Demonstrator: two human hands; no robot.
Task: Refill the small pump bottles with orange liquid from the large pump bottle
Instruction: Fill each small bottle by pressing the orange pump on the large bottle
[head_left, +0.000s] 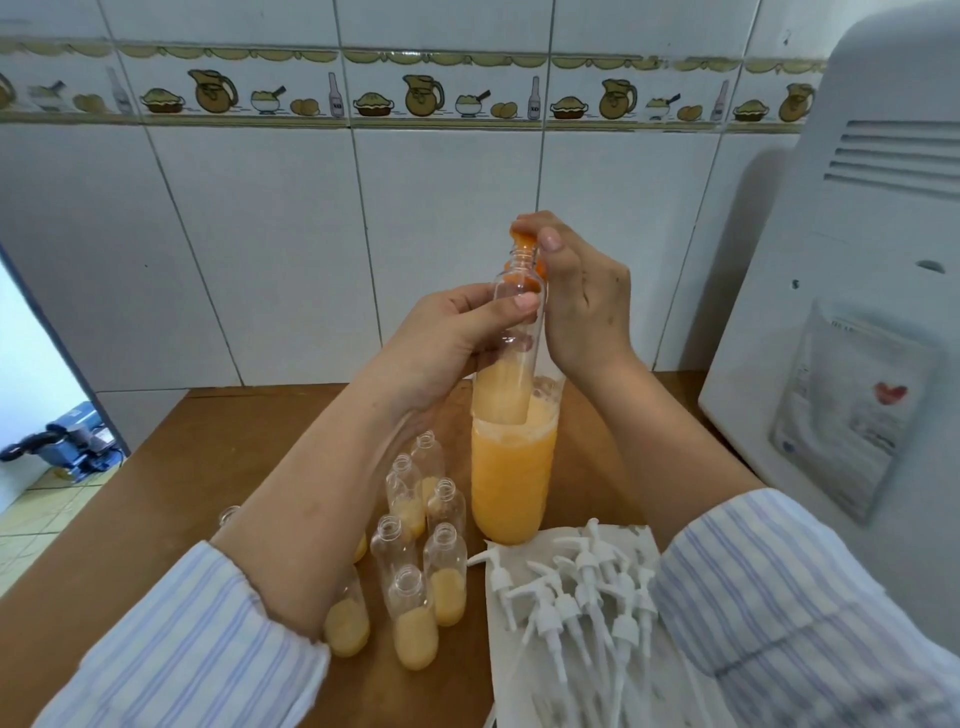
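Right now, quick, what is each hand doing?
Left hand: holds the small clear plastic bottle, partly filled with orange liquid.
Right hand: presses the orange pump top of the large bottle.

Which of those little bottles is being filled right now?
The small bottle held up in the left hand, its neck under the large bottle's orange pump, which the right hand presses. The others stand on the table.

Home kitchen, white wall tiles (441, 249), jug-and-pie tile border (426, 96), wooden counter (171, 467)
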